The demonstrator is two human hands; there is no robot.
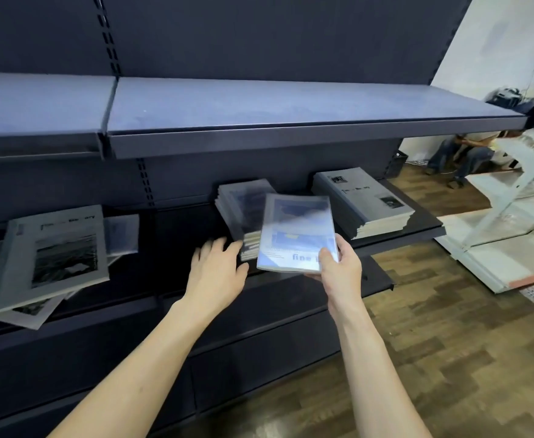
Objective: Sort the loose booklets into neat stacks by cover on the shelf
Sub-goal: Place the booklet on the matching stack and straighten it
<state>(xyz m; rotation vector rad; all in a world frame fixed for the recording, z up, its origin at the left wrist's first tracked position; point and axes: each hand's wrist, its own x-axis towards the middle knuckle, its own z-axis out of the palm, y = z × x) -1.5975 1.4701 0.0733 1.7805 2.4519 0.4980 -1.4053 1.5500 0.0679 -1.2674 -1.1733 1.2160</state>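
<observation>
I hold a blue booklet point(297, 232) in my right hand point(338, 270), thumb on the cover near its lower right corner, fingers curled beneath. The booklet is blurred and hangs at the front edge of the shelf point(423, 230), its long axis running front to back, tilted slightly left.

The blue stack point(243, 207) lies directly beyond and a little left of the booklet, which overlaps its near right corner in view; I cannot tell whether they touch. I judge this stack to be the target, its cover matching.

My left hand point(218, 267) is spread, fingers relaxed, fingertips at the stack's near left corner, holding nothing. The right hand is nearer the placement.

The grey stack point(363, 200) sits toward the shelf's right end. The loose pile point(53, 254) lies at the left, unsorted.
</observation>
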